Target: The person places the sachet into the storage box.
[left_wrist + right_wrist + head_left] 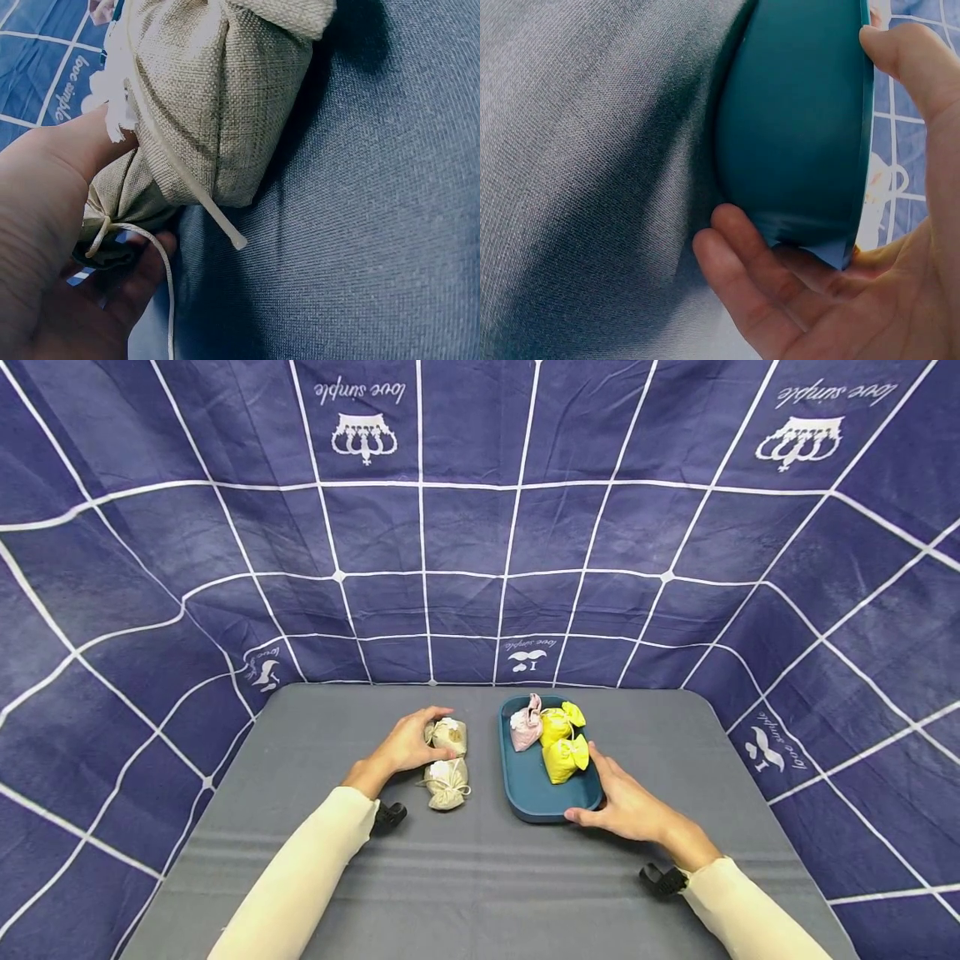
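Observation:
My left hand point(405, 742) grips a beige drawstring pouch point(453, 739), thumb on its near side and fingers around its far side. Just nearer lies a second beige drawstring pouch point(447, 783), whose woven cloth and pale cord loom large in the left wrist view. To the right stands a blue tray point(528, 797) with rounded corners. It contains a pink pouch point(524, 733), a yellow pouch point(553, 724) and another yellow pouch point(564, 760). My right hand point(630, 806) holds the tray by its right near corner, thumb on the rim; several fingers bend along the outer wall.
Grey cloth point(480, 885) covers the table. A dark blue curtain point(472, 535) with white grid lines rises behind the table and along both sides. Black wrist mounts point(663, 881) sit by the cream sleeves point(303, 872).

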`<state>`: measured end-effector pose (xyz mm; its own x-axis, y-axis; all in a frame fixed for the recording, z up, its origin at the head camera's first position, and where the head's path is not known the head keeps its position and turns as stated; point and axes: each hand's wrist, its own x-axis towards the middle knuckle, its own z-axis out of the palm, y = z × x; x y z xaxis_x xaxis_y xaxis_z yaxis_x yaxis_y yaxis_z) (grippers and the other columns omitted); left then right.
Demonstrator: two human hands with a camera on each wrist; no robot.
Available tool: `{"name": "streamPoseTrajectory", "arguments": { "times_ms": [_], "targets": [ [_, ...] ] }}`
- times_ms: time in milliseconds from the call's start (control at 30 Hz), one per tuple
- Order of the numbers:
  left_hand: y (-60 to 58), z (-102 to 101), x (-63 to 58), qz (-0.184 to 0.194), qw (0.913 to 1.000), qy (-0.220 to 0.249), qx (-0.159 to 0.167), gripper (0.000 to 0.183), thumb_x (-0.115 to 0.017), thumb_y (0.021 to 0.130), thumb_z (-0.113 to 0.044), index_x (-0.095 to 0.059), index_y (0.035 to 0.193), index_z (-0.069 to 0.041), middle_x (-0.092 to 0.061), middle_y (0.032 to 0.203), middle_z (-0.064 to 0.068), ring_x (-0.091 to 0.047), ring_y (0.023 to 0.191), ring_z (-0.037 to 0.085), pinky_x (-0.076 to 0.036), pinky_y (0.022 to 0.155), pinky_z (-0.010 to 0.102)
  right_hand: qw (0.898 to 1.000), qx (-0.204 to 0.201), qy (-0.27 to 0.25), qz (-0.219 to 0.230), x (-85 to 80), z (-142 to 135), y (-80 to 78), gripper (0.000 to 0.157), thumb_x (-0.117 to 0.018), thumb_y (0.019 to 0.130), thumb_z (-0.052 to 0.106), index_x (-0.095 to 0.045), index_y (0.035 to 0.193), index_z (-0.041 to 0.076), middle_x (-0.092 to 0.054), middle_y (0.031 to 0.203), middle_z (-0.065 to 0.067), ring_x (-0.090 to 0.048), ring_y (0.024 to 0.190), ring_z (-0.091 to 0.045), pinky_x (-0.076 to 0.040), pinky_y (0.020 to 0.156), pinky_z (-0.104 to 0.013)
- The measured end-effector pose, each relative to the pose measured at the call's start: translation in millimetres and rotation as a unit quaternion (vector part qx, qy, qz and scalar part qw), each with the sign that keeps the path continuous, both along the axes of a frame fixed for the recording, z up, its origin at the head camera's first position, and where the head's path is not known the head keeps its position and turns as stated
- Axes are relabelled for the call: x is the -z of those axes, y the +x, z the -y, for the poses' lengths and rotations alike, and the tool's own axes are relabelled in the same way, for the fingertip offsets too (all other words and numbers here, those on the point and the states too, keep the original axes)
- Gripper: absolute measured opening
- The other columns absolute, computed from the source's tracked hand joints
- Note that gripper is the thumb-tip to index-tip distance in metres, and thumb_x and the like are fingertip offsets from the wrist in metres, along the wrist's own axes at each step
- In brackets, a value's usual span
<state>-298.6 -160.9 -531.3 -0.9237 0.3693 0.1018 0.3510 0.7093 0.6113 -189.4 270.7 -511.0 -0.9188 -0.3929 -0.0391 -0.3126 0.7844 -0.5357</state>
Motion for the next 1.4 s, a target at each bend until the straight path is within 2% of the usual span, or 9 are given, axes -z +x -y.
{"name": "streamPoseTrajectory", "arguments": {
  "times_ms": [233, 533, 667, 867, 1067, 1400],
  "targets": [
    [-0.6, 1.3, 1.6, 0.002, 0.9998, 0.01, -0.016, 0.085, -0.104, 0.087, -0.035, -0.068, 0.161, -0.014, -0.076, 0.155, 0.019, -0.071, 0.147, 0.043, -0.055, 0.126, 0.061, 1.0, 0.002, 0.0, 0.006, 0.7, 2.1, -2.0, 0.135, -0.091, 0.096, 0.062, -0.016, 0.18, -0.013, -0.04, 0.177, -0.044, -0.05, 0.163, -0.059, -0.046, 0.131, -0.073],
    [-0.8, -2.4, 2.0, -0.008, 0.9992, 0.019, -0.036, 0.073, -0.106, 0.085, -0.037, -0.077, 0.148, -0.016, -0.082, 0.141, 0.015, -0.076, 0.136, 0.039, -0.059, 0.12, 0.06, 1.0, 0.003, -0.004, 0.009, -0.8, 1.0, -3.2, 0.135, -0.091, 0.096, 0.062, -0.016, 0.18, -0.013, -0.038, 0.178, -0.044, -0.049, 0.163, -0.059, -0.045, 0.131, -0.074],
    [0.6, -3.5, 0.8, -0.011, 0.9988, 0.025, -0.039, 0.069, -0.107, 0.085, -0.036, -0.079, 0.145, -0.018, -0.083, 0.14, 0.015, -0.077, 0.136, 0.039, -0.06, 0.12, 0.059, 1.0, 0.003, -0.004, 0.013, -1.3, 1.7, -2.0, 0.136, -0.09, 0.095, 0.063, -0.015, 0.18, -0.012, -0.038, 0.178, -0.044, -0.049, 0.163, -0.058, -0.045, 0.131, -0.074],
    [2.3, -1.3, 1.0, -0.016, 0.9984, 0.022, -0.05, 0.069, -0.107, 0.085, -0.033, -0.078, 0.144, -0.015, -0.082, 0.144, 0.014, -0.076, 0.138, 0.039, -0.058, 0.122, 0.058, 1.0, 0.004, -0.007, 0.017, -1.2, 4.0, -2.1, 0.136, -0.09, 0.096, 0.062, -0.014, 0.181, -0.01, -0.037, 0.179, -0.044, -0.048, 0.164, -0.059, -0.044, 0.132, -0.075],
    [3.3, 0.6, 2.5, -0.014, 0.9974, 0.024, -0.066, 0.07, -0.107, 0.086, -0.031, -0.074, 0.144, -0.013, -0.082, 0.14, 0.016, -0.077, 0.134, 0.039, -0.059, 0.12, 0.058, 1.0, 0.001, -0.006, 0.014, 0.2, 4.1, -1.8, 0.136, -0.09, 0.096, 0.063, -0.015, 0.181, -0.01, -0.039, 0.178, -0.044, -0.05, 0.163, -0.059, -0.045, 0.131, -0.074],
    [4.4, 0.4, -2.1, -0.041, 0.995, 0.028, -0.087, 0.071, -0.11, 0.081, -0.032, -0.071, 0.137, -0.009, -0.083, 0.134, 0.017, -0.079, 0.126, 0.041, -0.061, 0.115, 0.057, 1.0, 0.006, -0.011, 0.007, -0.8, 1.5, 1.2, 0.135, -0.091, 0.095, 0.061, -0.017, 0.18, -0.012, -0.039, 0.178, -0.043, -0.051, 0.162, -0.058, -0.046, 0.131, -0.074]
  ]
}}
